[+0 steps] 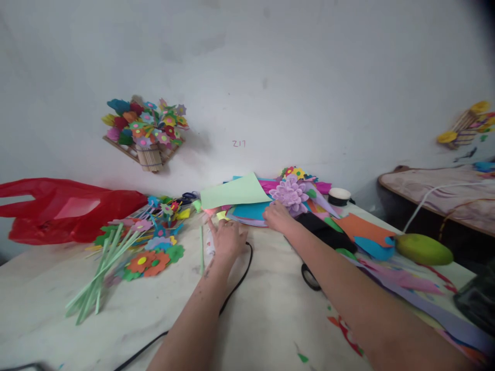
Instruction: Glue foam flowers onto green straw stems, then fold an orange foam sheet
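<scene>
My left hand (229, 238) is low over the table, its index finger stretched forward and apart from the others. Beside it lies a small white item with red marks (210, 243), partly hidden, and a black cord (250, 257) runs out from behind the hand. My right hand (279, 217) has its fingers curled at the front edge of the blue foam sheets (247, 212); what they hold, if anything, is hidden. A light green sheet (235, 191) lies tilted on top of the pile. Close to my right hand is a lilac foam flower (290, 193).
Light green strips (101, 278), orange foam flowers (149, 262) and a red plastic bag (69, 211) are at left. A black tape roll (310, 276), orange sheet (363, 230), green mango-like fruit (425, 249) and white tape roll (339, 196) are at right. A wall stands behind.
</scene>
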### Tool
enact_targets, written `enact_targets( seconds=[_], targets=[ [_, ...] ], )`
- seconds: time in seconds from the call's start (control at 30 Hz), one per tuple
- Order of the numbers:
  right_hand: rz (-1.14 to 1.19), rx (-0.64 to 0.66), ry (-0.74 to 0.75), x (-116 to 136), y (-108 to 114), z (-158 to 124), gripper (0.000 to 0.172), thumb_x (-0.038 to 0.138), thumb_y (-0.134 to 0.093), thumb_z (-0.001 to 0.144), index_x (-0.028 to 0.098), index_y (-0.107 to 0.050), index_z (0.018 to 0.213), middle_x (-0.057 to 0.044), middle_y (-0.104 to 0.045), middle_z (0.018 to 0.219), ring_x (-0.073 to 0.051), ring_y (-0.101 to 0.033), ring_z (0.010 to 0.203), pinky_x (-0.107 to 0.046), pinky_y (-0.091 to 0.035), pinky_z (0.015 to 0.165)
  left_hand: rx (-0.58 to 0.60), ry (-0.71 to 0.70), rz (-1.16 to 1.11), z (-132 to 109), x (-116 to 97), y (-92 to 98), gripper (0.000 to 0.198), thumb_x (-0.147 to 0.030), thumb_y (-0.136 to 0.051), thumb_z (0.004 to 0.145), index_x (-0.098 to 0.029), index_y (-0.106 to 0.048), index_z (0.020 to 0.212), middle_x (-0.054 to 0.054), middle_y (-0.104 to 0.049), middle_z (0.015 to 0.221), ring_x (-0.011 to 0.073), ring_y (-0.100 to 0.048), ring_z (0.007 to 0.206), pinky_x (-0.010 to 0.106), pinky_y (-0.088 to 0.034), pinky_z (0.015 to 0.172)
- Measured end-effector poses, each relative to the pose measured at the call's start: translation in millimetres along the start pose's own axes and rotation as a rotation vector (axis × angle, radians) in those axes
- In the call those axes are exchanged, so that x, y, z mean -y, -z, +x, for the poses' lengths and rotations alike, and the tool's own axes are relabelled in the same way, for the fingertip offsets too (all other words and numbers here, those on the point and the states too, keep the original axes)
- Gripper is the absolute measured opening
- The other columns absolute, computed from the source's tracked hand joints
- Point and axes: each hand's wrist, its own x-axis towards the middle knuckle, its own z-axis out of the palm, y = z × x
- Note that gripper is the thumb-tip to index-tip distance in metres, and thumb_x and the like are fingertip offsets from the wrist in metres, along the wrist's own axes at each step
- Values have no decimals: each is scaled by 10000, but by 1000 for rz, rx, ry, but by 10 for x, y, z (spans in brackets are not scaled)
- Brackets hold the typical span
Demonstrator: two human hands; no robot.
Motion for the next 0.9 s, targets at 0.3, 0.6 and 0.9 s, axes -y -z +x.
enact_targets(
  seconds=[0.3,0.6,0.9],
  targets=[
    [7,-100,-8,-40,-206,9,281,51,-412,816,117,-684,842,-142,-661,852,-232,-580,844,-367,-298,780,-46,-67,23,8,-5,-56,368,-445,-395,852,-259,-697,945,78,-650,1110,339,-356,1255,587,99,1059],
    [84,-94,54,27,-65,-26,219,274,-522,815,162,-686,908,-97,-663,923,-233,-583,891,-353,-310,801,-117,-117,6,7,32,-156,398,-459,-344,876,-284,-701,904,39,-687,1023,321,-400,1238,619,73,1050],
    [46,-59,35,73,-91,-16,294,94,-396,840,115,-688,870,-131,-665,893,-227,-603,869,-353,-334,820,-131,-116,-13,2,23,-94,411,-443,-336,887,-261,-704,903,51,-651,1120,324,-383,1244,639,45,1044]
  ],
)
